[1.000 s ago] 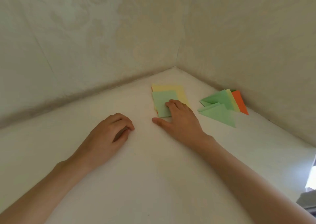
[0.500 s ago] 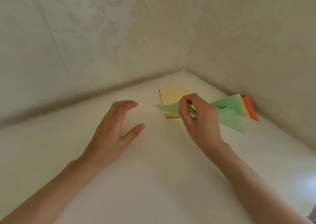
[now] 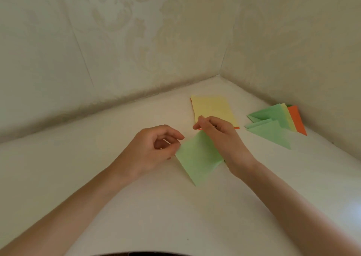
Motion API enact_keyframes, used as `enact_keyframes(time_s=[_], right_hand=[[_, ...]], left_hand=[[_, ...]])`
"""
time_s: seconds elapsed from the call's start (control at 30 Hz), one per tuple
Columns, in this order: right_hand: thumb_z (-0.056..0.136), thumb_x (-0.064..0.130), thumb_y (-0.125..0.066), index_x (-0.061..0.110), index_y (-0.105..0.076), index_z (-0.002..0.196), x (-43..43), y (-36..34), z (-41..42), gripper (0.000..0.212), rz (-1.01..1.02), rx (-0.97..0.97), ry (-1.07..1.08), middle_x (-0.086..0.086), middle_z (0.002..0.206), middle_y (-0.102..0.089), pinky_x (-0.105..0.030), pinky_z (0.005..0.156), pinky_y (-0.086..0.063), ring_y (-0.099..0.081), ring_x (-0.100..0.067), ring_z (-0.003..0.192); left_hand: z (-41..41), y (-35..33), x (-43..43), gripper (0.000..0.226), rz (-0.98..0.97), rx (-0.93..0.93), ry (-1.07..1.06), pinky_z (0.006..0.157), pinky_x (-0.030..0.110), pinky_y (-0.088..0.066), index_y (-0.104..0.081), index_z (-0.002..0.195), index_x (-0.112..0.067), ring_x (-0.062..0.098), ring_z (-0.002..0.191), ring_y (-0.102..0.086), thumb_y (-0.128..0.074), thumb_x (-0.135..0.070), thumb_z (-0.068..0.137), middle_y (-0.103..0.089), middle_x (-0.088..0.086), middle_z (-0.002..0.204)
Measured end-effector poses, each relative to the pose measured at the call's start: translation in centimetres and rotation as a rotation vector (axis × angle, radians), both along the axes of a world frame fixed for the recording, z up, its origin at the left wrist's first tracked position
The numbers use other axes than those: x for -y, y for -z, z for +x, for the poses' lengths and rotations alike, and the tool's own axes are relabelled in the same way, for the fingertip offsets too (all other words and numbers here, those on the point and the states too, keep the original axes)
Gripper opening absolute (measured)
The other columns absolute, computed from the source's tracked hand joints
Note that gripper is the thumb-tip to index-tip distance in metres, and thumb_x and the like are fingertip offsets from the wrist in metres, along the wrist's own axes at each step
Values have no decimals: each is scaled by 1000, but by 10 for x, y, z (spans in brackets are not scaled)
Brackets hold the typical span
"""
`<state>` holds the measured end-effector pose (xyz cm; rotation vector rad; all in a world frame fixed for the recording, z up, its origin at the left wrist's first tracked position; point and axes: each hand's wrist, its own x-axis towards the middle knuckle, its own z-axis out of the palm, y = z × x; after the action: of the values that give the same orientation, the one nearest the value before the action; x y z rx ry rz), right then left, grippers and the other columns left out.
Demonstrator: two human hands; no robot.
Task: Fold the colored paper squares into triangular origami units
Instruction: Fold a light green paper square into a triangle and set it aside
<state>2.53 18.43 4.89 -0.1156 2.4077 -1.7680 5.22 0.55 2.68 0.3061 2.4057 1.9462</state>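
Observation:
A light green paper square (image 3: 197, 158) hangs just above the white table, held between both hands. My right hand (image 3: 220, 136) pinches its upper right corner with thumb and fingers. My left hand (image 3: 154, 150) has curled fingers at the sheet's left corner and seems to pinch it. Behind the hands lies a stack of paper squares (image 3: 213, 110), yellow on top with an orange edge showing below. Folded triangular units (image 3: 273, 125), green, yellow and orange, lie in a pile at the right wall.
The white table (image 3: 136, 207) sits in a corner between two pale patterned walls (image 3: 136, 41). A dark edge shows at the very bottom of the view.
My right hand lifted the green square off the stack and brought it toward me. My left hand rose from the table and took hold of the sheet's left corner.

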Motion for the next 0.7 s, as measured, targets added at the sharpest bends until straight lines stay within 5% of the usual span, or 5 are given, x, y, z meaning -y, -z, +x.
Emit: enact_keyframes(time_s=[0.07, 0.13, 0.23, 0.47, 0.7], right_hand=[[71, 60, -58, 24, -58, 106, -3, -1, 2, 50, 63, 30, -127, 5, 91, -60, -14, 61, -41, -54, 2, 66], [76, 41, -71, 26, -54, 112, -5, 2, 0, 43, 125, -14, -170, 6, 94, -60, -11, 63, -44, -58, 1, 73], [86, 10, -65, 8, -65, 91, -11, 6, -8, 5, -52, -56, -62, -1, 82, -66, -23, 67, -46, -60, -9, 72], [92, 15, -57, 6, -66, 85, -22, 7, -14, 15, -292, 89, -52, -4, 79, -68, -21, 63, -49, -61, -14, 71], [90, 14, -57, 4, -65, 85, -14, 10, -10, 14, -382, 66, -85, -5, 76, -67, -23, 62, -48, -60, -14, 68]], left_hand=[[-1, 3, 1, 14, -16, -28, -41, 68, 34, -51, -70, 87, -27, 17, 65, -62, -61, -21, 77, -66, -5, 78], [-3, 4, 4, 12, -15, -52, -96, 70, 33, -51, -69, 88, -24, 21, 68, -64, -64, -15, 84, -66, -5, 80], [-6, 4, 9, 21, -3, -73, -132, 71, 23, -53, -68, 88, -20, 17, 72, -65, -58, -2, 90, -68, -6, 81], [-4, 0, 7, 23, 140, -13, -43, 69, 19, -52, -61, 93, -15, 8, 71, -61, -56, 7, 88, -61, -10, 74], [2, -1, 3, 19, 208, 106, 83, 76, 17, -52, -70, 97, -15, 10, 94, -67, -60, -4, 85, -72, -2, 101]])
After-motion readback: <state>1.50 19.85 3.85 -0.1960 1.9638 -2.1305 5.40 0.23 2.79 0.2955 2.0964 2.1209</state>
